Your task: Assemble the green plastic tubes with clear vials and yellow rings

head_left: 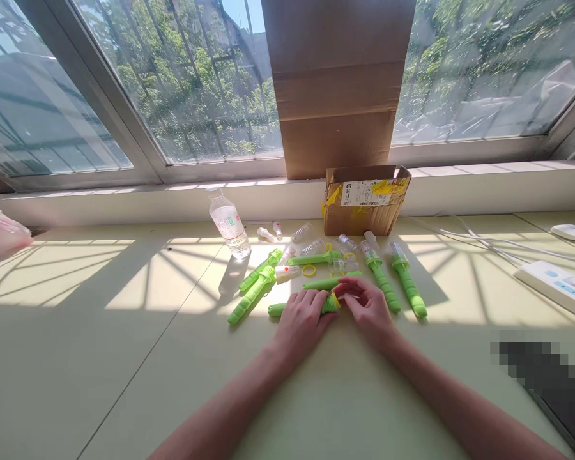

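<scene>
My left hand point(307, 313) is wrapped over a green plastic handle point(276, 310) that lies sideways on the table. At the handle's threaded right end is a yellow ring point(336, 299). My right hand point(367, 305) has its fingers closed at that ring, pinching it at the thread. Just beyond lies another green handle point(326, 282). Two green handles with clear caps point(381, 281) point(409, 284) rest to the right. More bare green handles point(253, 295) lie to the left. Loose yellow rings point(309, 271), clear ribbed caps point(312, 247) and small white pieces with red dots point(287, 271) are scattered behind.
A water bottle point(230, 227) stands at the back left. An open cardboard box point(361, 217) sits against the window wall. On the right are a power strip point(558, 284) with white cables and a dark, pixelated object point(546, 377). A pinkish plastic bag point(2, 236) lies far left.
</scene>
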`<act>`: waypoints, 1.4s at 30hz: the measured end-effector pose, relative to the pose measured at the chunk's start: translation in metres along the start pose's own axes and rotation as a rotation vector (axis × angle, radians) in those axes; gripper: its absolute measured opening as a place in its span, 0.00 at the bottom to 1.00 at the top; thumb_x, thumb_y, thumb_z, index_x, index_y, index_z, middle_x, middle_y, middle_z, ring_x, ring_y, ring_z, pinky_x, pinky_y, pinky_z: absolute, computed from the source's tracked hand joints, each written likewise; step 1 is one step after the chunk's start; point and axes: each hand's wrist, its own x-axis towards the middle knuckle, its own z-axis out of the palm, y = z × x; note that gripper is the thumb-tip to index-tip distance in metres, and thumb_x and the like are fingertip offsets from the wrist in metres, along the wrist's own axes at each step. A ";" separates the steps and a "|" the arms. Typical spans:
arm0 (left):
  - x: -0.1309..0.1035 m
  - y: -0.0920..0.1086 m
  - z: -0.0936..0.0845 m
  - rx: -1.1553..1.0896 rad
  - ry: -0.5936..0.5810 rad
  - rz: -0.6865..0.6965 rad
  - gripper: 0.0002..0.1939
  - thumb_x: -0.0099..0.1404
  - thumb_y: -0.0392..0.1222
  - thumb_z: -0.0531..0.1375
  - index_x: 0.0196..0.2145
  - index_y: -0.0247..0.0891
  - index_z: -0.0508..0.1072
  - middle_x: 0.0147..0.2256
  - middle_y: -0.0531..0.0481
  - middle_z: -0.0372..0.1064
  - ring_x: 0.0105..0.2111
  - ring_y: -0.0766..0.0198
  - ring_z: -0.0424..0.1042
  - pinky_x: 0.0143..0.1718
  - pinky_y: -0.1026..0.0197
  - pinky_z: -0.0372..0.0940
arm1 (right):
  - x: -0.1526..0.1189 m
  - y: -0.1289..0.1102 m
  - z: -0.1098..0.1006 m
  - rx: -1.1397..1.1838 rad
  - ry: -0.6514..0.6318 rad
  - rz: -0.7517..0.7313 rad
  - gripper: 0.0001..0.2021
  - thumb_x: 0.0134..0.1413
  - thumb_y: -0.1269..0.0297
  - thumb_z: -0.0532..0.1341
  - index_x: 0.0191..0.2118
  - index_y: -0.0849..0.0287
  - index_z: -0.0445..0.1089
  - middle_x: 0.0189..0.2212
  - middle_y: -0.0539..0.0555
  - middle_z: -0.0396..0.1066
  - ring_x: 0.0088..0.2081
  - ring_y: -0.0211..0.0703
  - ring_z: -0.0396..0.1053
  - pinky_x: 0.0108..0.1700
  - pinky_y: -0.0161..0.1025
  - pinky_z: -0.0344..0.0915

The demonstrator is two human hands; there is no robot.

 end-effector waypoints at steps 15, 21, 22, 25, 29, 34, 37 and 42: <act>0.000 0.002 -0.002 0.000 -0.006 -0.023 0.14 0.66 0.47 0.53 0.46 0.38 0.65 0.41 0.47 0.69 0.40 0.56 0.66 0.40 0.53 0.62 | 0.000 0.003 0.002 -0.228 -0.081 -0.096 0.10 0.50 0.71 0.56 0.40 0.56 0.68 0.36 0.53 0.70 0.38 0.40 0.69 0.36 0.36 0.68; 0.000 0.001 -0.002 0.006 -0.001 -0.050 0.14 0.65 0.45 0.54 0.46 0.39 0.64 0.41 0.47 0.69 0.41 0.55 0.66 0.41 0.54 0.62 | 0.001 0.003 0.001 -0.237 -0.091 -0.115 0.10 0.50 0.70 0.57 0.40 0.56 0.69 0.36 0.53 0.70 0.38 0.41 0.69 0.36 0.36 0.68; 0.000 0.001 -0.002 0.008 0.004 -0.053 0.14 0.65 0.46 0.54 0.46 0.39 0.64 0.41 0.47 0.69 0.41 0.55 0.66 0.41 0.54 0.62 | 0.001 0.004 0.001 -0.238 -0.093 -0.115 0.10 0.50 0.70 0.57 0.40 0.56 0.69 0.36 0.53 0.70 0.38 0.41 0.69 0.36 0.37 0.68; 0.000 0.000 -0.001 0.013 0.015 -0.054 0.14 0.65 0.46 0.54 0.46 0.39 0.64 0.41 0.47 0.69 0.41 0.56 0.66 0.40 0.54 0.62 | 0.001 0.004 0.001 -0.240 -0.090 -0.103 0.10 0.50 0.69 0.57 0.41 0.56 0.69 0.37 0.54 0.71 0.39 0.42 0.70 0.37 0.38 0.69; 0.003 -0.002 0.000 0.020 0.019 -0.052 0.14 0.65 0.47 0.53 0.46 0.40 0.64 0.40 0.47 0.69 0.40 0.57 0.66 0.39 0.55 0.62 | 0.002 0.004 0.000 -0.237 -0.096 -0.081 0.08 0.51 0.67 0.58 0.39 0.57 0.70 0.37 0.54 0.72 0.39 0.43 0.70 0.41 0.40 0.68; 0.011 -0.002 0.004 0.040 0.012 -0.047 0.14 0.67 0.48 0.50 0.46 0.39 0.65 0.39 0.47 0.68 0.39 0.56 0.66 0.38 0.55 0.62 | 0.005 0.001 -0.001 -0.197 -0.040 -0.025 0.09 0.52 0.64 0.58 0.38 0.58 0.71 0.37 0.55 0.72 0.41 0.44 0.70 0.44 0.42 0.68; 0.018 -0.001 0.005 0.046 0.002 -0.038 0.15 0.68 0.49 0.48 0.45 0.39 0.65 0.39 0.46 0.68 0.39 0.56 0.66 0.38 0.55 0.62 | 0.007 0.000 -0.001 -0.186 0.009 -0.008 0.10 0.52 0.62 0.58 0.38 0.60 0.72 0.38 0.56 0.73 0.41 0.45 0.70 0.46 0.43 0.67; 0.027 0.001 0.005 0.039 -0.016 -0.063 0.16 0.69 0.50 0.46 0.44 0.39 0.65 0.40 0.46 0.68 0.40 0.57 0.66 0.38 0.56 0.62 | 0.009 0.001 -0.002 -0.152 0.023 0.007 0.13 0.53 0.60 0.58 0.42 0.59 0.73 0.41 0.56 0.73 0.43 0.46 0.70 0.44 0.43 0.68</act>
